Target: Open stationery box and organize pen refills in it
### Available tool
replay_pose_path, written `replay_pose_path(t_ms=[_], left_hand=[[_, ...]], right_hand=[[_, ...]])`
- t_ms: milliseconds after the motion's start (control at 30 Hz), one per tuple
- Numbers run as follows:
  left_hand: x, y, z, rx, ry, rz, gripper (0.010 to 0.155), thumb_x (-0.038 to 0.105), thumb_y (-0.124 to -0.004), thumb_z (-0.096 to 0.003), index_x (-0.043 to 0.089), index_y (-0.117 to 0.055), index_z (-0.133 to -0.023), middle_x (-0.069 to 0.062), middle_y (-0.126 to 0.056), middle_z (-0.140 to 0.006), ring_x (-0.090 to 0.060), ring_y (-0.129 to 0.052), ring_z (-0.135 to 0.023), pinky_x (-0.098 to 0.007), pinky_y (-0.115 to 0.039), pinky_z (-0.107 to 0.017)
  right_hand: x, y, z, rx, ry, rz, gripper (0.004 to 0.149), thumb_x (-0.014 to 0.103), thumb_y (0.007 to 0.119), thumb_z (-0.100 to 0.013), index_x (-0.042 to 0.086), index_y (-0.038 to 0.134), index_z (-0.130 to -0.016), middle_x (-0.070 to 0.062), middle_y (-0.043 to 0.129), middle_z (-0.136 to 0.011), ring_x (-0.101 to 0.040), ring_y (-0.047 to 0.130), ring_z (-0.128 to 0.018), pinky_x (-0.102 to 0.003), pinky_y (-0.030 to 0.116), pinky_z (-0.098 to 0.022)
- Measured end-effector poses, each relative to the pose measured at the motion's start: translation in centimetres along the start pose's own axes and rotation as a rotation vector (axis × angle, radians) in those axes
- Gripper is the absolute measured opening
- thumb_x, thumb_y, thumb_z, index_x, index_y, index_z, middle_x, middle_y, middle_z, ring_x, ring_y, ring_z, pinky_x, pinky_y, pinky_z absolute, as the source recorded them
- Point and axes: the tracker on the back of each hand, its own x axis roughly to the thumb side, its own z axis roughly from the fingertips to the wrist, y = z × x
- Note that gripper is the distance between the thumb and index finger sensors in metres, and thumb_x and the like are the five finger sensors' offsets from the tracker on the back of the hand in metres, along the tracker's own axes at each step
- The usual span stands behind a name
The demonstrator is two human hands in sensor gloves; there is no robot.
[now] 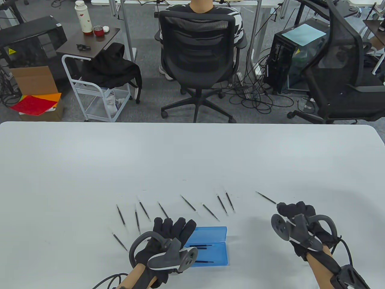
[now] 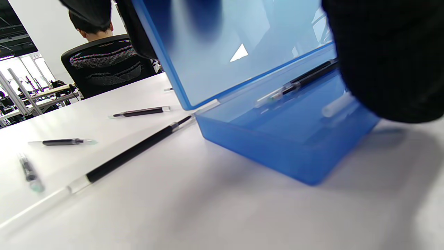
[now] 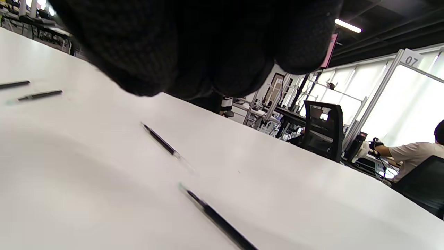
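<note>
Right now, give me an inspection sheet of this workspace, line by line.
Surface: white table, bare at the far half.
Job's things: blue stationery box lies open, two refills inside; ten refills lying loose on the table.
Clutter: nothing seen on the table.
Grips: left hand rests at the box's left end; whether it grips the lid cannot be told. Right hand curls at the end of the rightmost refill; whether it holds it cannot be told.
Cables: glove leads trail from both wrists.
Surroundings: a seated person in an office chair, a cart, computer towers, floor cables.
</note>
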Motion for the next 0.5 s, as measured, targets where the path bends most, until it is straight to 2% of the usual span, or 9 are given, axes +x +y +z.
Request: replay_pose_path(t_ms=[167,267,500], left_hand=[[0.0,0.0,0.0,0.001,0.001,-0.002,0.133,0.070,-0.085,-0.0278,0.014,-0.001,-0.115,-0.017,-0.027,-0.125,-0.051,-0.058,-0.108,-0.073,-0.046,-0.076],[0.0,0.0,0.0,0.001,0.002,-0.002,0.133,0.070,-0.085,-0.0278,0.014,-0.001,-0.115,-0.017,-0.027,-0.125,-0.051,-0.058,-0.108,-0.074,-0.046,-0.076],[0.0,0.0,0.0,0.000,0.002,0.001,0.134,0.070,-0.085,-0.0277,0.014,0.000,-0.115,-0.017,-0.027,-0.125,-0.051,-0.057,-0.109,-0.074,-0.046,-0.075]], right_hand=[[-1.8,3.3,-0.8,0.122,0.028,0.027,0.065,0.034,0.094,-0.036,0.022,0.074,-0.097,0.001,0.100,-0.081,-0.029,0.096,-0.076,-0.055,0.077,-0.067],[-2.3,4.6,-1.0,0.147,0.040,0.060,0.065,0.033,0.095,-0.036,0.022,0.074,-0.097,0.001,0.100,-0.081,-0.029,0.096,-0.077,-0.055,0.077,-0.068],[-3.2,6.2,-1.4,0.186,0.071,0.073,0.065,0.033,0.095,-0.036,0.023,0.074,-0.097,0.002,0.099,-0.082,-0.028,0.096,-0.077,-0.055,0.077,-0.068]])
